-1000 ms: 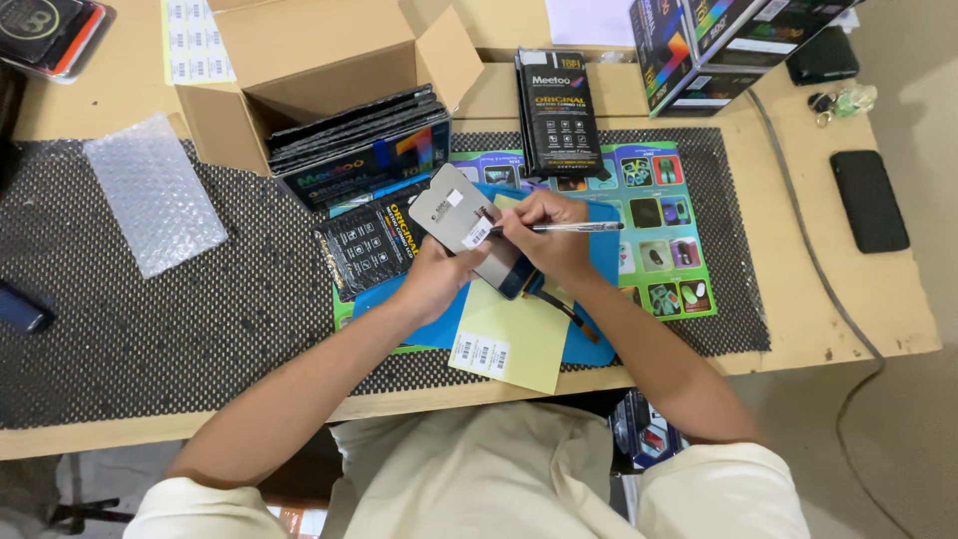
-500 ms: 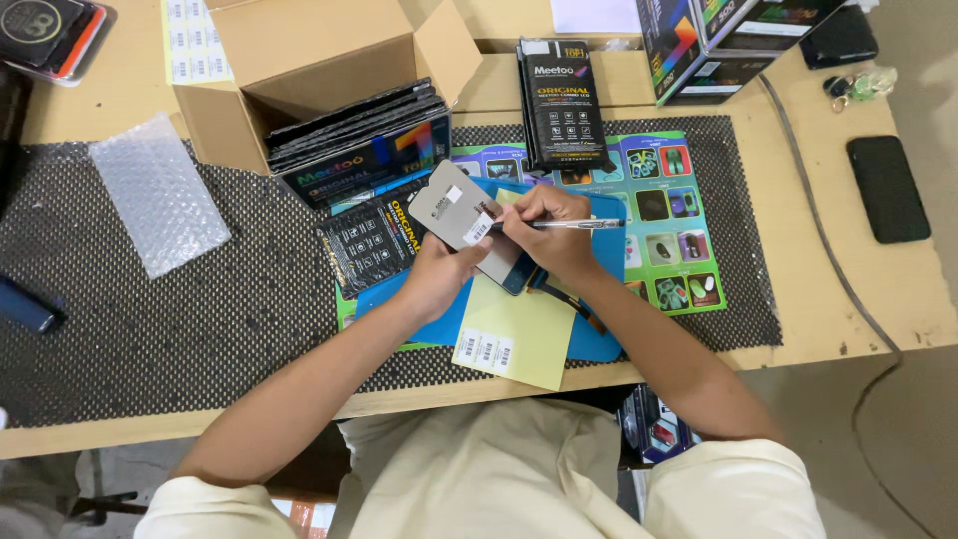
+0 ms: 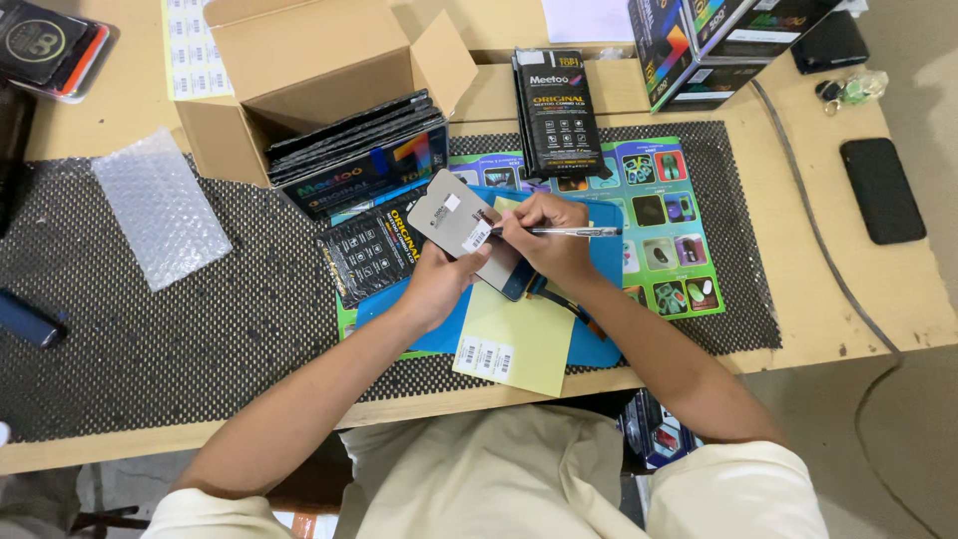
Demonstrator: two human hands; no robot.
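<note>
My left hand (image 3: 437, 287) holds a flat grey phone screen panel (image 3: 461, 225) tilted above a blue work mat (image 3: 599, 260). A small white sticker sits on the panel's back. My right hand (image 3: 547, 238) grips a silver pen (image 3: 564, 232) with its tip on a white label at the panel's edge. A pale yellow sheet (image 3: 519, 339) with white barcode stickers lies on the mat under my wrists.
An open cardboard box (image 3: 299, 80) holds several black flat packs. More black packs (image 3: 557, 110) lie beyond the mat. Bubble wrap (image 3: 160, 205) rests at left, a black phone (image 3: 882, 190) at right, colourful boxes (image 3: 718, 35) at the back right, a black mesh mat (image 3: 150, 339) covers the desk.
Both hands stay on the panel and pen; the pen tip shifts slightly on the label. The view has drifted a little.
</note>
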